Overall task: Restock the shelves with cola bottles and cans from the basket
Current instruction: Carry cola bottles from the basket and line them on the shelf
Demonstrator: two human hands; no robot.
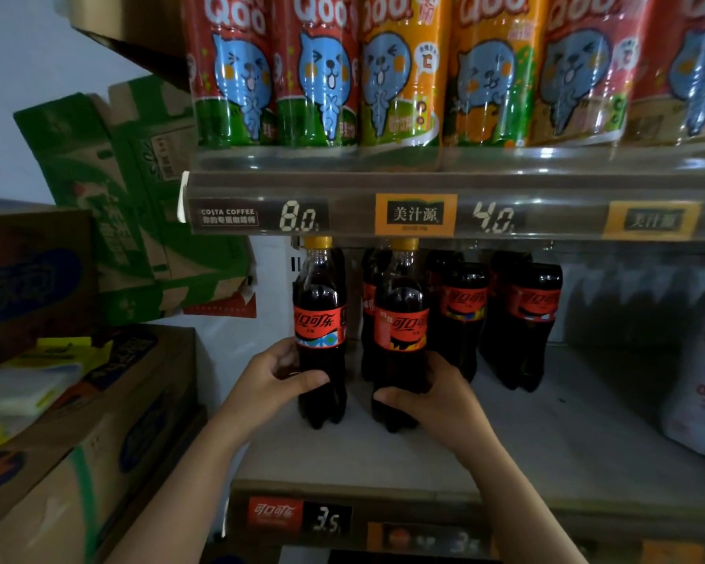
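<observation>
- A dim shop aisle: a grey shelf (546, 441), with cardboard boxes (78, 421) stacked past its left edge.
- The left hand (269, 376) curls its fingers round the low body of an upright cola bottle (320, 315) near that edge. The right hand (432, 405) grips a second bottle (401, 315) just beside it.
- Both are forward of the back row (462, 303); the basket is out of view.
- Pushed back too hard, either could topple that row.
- Lifted, the caps could catch the price rail (465, 215) close above.

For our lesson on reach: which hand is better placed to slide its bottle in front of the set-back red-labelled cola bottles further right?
Likely the right hand: its yellow-capped plastic cola bottle stands beside that bare grey shelf spot; the left hand must cross it.
</observation>
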